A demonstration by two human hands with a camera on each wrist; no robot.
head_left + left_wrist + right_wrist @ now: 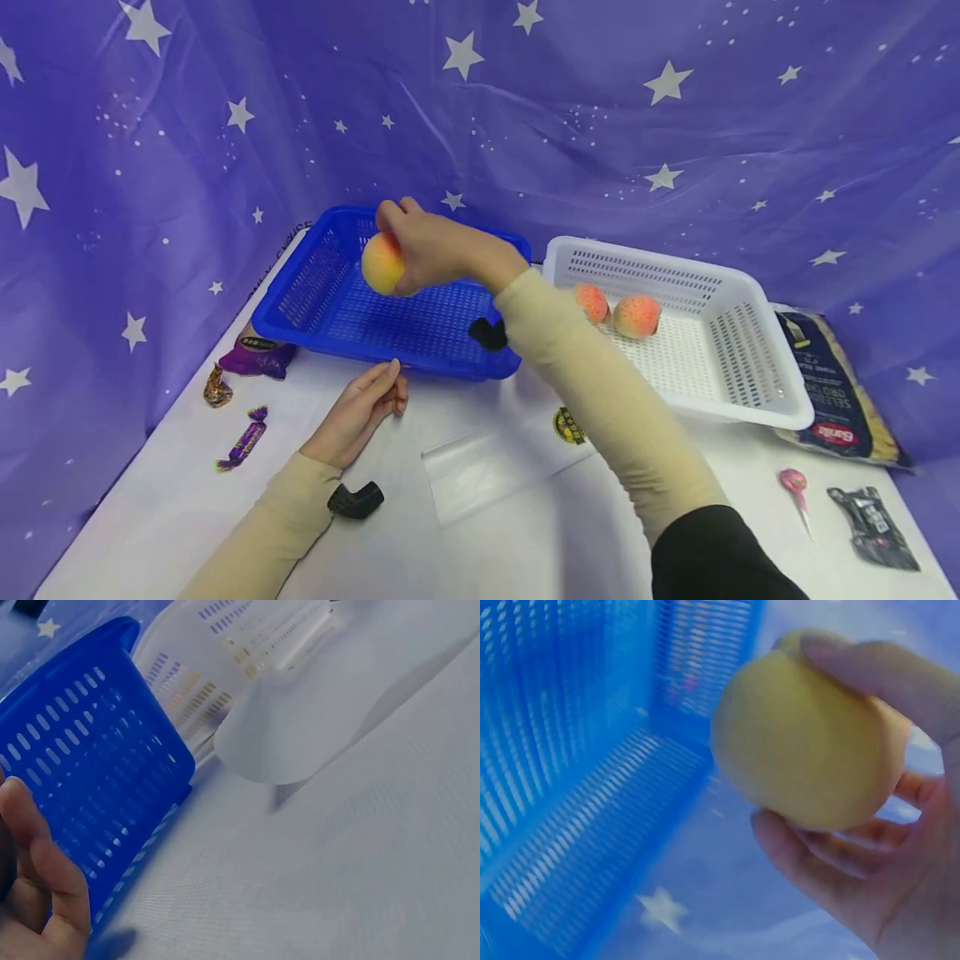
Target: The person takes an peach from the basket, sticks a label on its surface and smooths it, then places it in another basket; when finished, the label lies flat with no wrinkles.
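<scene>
My right hand [431, 250] grips a yellow-and-red peach [382, 265] above the blue basket [360, 325]; in the right wrist view, thumb and fingers curve round the peach [802, 742]. That basket shows no other fruit in its visible part. My left hand [363, 412] is by the front rim of the blue basket, fingers loosely curled, with nothing seen in it. Its thumb tip is close to the rim; I cannot tell whether it touches. Two red-orange peaches [637, 317] lie in the white basket [720, 408] on the right, one partly hidden by my right sleeve.
A clear plastic sleeve [487, 475] lies on the white table. At left are a purple packet [258, 354], a gold-wrapped candy [217, 387] and a purple candy [243, 437]. At right are a dark pasta bag [832, 383], a pink lollipop [793, 483] and a black packet [873, 529].
</scene>
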